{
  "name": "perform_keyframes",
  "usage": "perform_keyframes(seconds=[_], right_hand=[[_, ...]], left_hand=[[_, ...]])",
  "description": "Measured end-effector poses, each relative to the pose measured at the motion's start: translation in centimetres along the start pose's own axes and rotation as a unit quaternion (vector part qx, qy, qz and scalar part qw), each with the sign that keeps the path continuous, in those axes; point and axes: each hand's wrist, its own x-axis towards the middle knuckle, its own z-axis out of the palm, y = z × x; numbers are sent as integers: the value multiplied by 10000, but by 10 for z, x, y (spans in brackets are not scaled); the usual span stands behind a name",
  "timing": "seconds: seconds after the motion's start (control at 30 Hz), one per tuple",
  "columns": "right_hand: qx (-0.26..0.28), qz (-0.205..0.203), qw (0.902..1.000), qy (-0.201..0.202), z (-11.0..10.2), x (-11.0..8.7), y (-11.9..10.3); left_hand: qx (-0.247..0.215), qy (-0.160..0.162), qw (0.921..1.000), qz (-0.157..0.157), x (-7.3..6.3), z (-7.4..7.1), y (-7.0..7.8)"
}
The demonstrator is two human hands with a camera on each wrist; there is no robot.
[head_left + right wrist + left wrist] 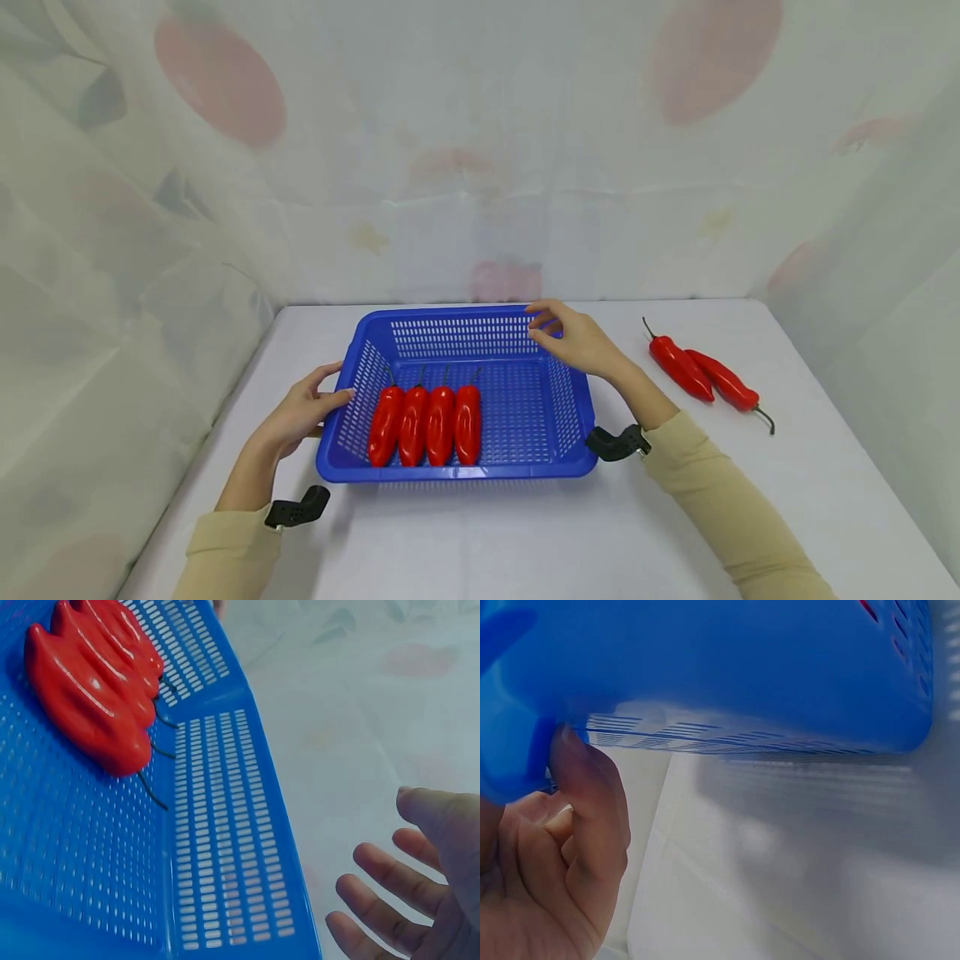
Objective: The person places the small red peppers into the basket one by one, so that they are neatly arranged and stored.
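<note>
Patterned pale cloth (pixel 450 125) hangs behind a white table (pixel 465 550), with a blue basket (pixel 457 474) near the middle. At its left rim the left hand (pixel 300 410) pinches the edge between thumb and fingers, while the right hand (pixel 576 340), fingers loosely apart, hovers at the far right corner. Four red peppers (pixel 440 425) line the basket's left half; two more peppers (pixel 681 368) lie touching on the table, to the right.
</note>
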Motion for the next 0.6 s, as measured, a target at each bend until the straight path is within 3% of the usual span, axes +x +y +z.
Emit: perform_keyframes(seconds=[0.27,0.6], right_hand=[[283,-3,9991,321,-8,-18,15],[7,230,9974,680,-14,-40,47]], left_hand=[[-11,-16,10000,16,2,0,0],[34,-8,10000,-28,2,0,0]])
